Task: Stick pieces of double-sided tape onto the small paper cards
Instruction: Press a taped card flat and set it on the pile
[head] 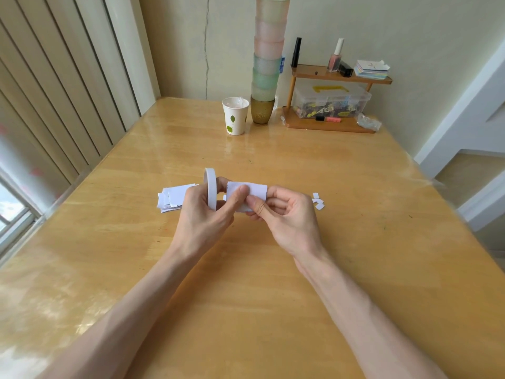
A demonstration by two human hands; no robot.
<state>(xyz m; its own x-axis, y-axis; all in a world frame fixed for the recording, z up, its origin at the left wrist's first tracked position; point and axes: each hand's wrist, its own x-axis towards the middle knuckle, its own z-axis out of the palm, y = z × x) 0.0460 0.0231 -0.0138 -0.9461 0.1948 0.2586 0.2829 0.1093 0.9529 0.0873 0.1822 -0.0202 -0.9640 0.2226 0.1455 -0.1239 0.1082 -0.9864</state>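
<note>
Both forearms [136, 310] reach in from the bottom of my feed, over the wooden table [273, 283]. Left hand [202, 214] is gripping the tape roll [211, 187], which stands on edge, and its thumb is pressed flat on a small white card [255, 190]. Right hand [289, 217] pinches the same card from the other side, so it's held between the 2 hands mid-table. Pile of cards [175, 198] sits just behind the left hand, and a few tiny scraps [318, 201] lie off to the right.
</note>
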